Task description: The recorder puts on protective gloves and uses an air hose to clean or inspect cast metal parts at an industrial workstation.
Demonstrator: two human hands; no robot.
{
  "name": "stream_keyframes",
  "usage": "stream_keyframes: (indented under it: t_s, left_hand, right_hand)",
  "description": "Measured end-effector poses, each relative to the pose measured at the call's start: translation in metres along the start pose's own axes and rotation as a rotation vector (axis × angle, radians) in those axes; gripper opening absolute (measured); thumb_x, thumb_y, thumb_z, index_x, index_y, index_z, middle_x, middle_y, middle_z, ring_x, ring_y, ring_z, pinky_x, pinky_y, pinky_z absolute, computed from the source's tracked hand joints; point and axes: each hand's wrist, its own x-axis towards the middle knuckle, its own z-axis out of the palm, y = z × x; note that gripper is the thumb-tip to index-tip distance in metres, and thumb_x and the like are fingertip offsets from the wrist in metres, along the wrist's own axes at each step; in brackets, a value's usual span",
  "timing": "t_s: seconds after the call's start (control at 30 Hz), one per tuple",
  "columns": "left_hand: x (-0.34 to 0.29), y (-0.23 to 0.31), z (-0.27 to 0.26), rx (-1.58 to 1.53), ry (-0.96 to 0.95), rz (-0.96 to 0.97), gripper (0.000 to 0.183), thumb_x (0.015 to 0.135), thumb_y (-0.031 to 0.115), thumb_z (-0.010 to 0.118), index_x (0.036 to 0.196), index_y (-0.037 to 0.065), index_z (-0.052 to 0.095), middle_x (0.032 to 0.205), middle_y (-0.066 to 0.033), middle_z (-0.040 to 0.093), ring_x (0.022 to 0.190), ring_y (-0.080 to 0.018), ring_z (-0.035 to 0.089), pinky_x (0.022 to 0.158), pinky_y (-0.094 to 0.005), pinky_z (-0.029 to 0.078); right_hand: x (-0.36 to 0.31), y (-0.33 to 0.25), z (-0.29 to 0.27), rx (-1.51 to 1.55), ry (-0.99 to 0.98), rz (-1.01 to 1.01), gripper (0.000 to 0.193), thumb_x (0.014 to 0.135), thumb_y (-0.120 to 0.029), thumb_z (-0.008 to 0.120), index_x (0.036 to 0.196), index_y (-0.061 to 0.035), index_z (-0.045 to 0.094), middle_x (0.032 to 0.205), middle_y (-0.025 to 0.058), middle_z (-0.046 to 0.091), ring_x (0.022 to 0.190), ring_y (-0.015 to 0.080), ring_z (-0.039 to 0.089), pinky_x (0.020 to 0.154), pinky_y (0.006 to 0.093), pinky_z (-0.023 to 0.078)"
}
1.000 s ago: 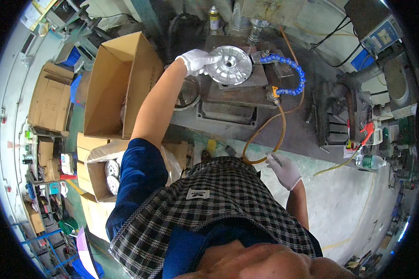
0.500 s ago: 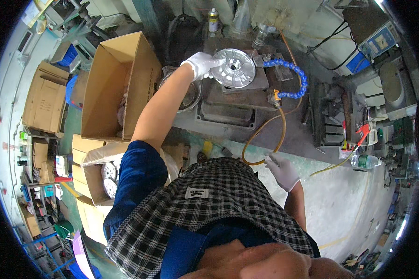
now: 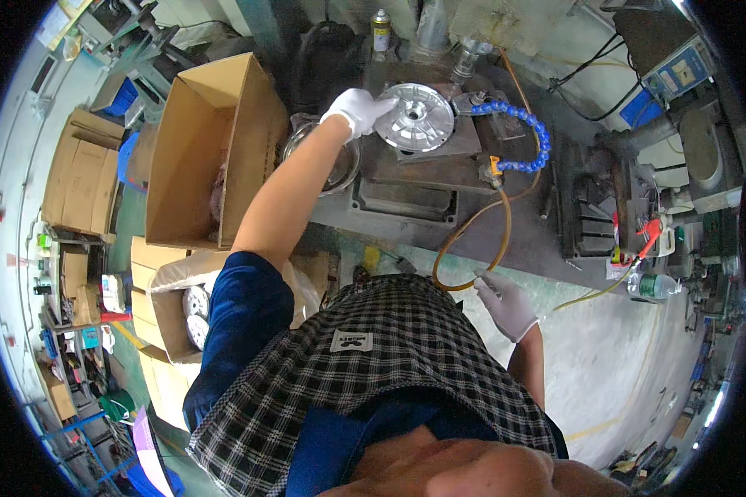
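My left hand (image 3: 355, 113), in a white glove, grips the left rim of a silver, round cast-metal wheel (image 3: 433, 126) with a central hole and radial ribs. The wheel sits over a flat metal plate (image 3: 464, 142) on the bench fixture. Close to its right edge ends a blue segmented coolant hose (image 3: 542, 141), which curves round to an orange valve (image 3: 495, 166). My right hand (image 3: 510, 311), also white-gloved, hangs by the bench's front edge, beside the loop of an amber tube (image 3: 436, 263). Its fingers are loosely stretched and nothing shows in them.
A tall open cardboard box (image 3: 249, 157) stands left of the bench, with a lower box (image 3: 172, 327) of similar wheels nearer me. A glass bowl (image 3: 352, 170) lies beside my left forearm. At the back stands a spray can (image 3: 380, 31). A plastic bottle (image 3: 656, 287) is at the right.
The wheel's ribs and hub look different, as if it has turned or tilted a little under my left hand. My right hand has barely moved.
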Motion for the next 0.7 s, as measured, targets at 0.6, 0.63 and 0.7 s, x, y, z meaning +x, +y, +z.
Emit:
stream_keyframes:
  t_s: [0.6, 0.63, 0.7]
  left_hand:
    - [-0.018, 0.014, 0.025, 0.172, 0.294, 0.016, 0.059, 0.099, 0.055, 0.043, 0.106, 0.006, 0.076, 0.112, -0.0224, 0.071, 0.108, -0.0401, 0.067, 0.096, -0.0454, 0.053]
    - [-0.019, 0.014, 0.026, 0.160, 0.284, 0.008, 0.059, 0.099, 0.055, 0.043, 0.107, 0.006, 0.076, 0.113, -0.0224, 0.071, 0.109, -0.0402, 0.067, 0.096, -0.0453, 0.052]
    - [-0.018, 0.014, 0.026, 0.148, 0.288, -0.010, 0.059, 0.099, 0.055, 0.043, 0.107, 0.006, 0.076, 0.114, -0.0225, 0.071, 0.110, -0.0403, 0.067, 0.097, -0.0453, 0.052]
  right_hand:
    - [-0.001, -0.045, 0.038, -0.124, -0.016, -0.041, 0.045, 0.099, -0.040, 0.058, 0.126, -0.0046, 0.065, 0.113, 0.0221, 0.070, 0.103, 0.0375, 0.068, 0.090, 0.0419, 0.053]
    - [-0.003, -0.045, 0.041, -0.106, -0.031, -0.035, 0.046, 0.099, -0.042, 0.058, 0.127, -0.0051, 0.065, 0.114, 0.0217, 0.070, 0.104, 0.0371, 0.068, 0.090, 0.0416, 0.053]
    - [-0.004, -0.045, 0.045, -0.086, -0.053, -0.023, 0.048, 0.099, -0.043, 0.058, 0.128, -0.0057, 0.064, 0.116, 0.0214, 0.070, 0.104, 0.0365, 0.069, 0.091, 0.0411, 0.053]
